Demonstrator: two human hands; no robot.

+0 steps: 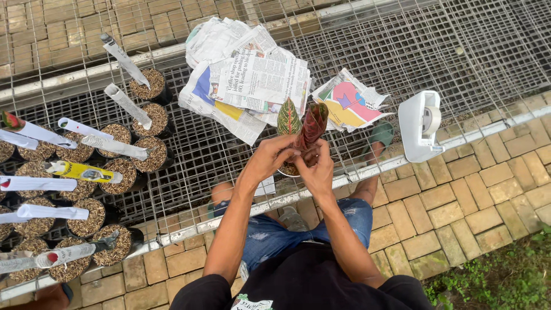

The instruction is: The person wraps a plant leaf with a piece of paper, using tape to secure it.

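Observation:
My left hand and my right hand meet over a small potted plant at the front of a wire mesh bench. The plant has one green-and-red patterned leaf standing upright and one dark red leaf that looks rolled. Both hands clasp the base of the leaves, and they hide most of the pot. A pile of newspaper sheets lies just behind the plant.
A white tape dispenser sits on the bench to the right. Several small pots with paper-wrapped plants stand at the left. A brick floor lies below, grass at the lower right, and my legs under the bench.

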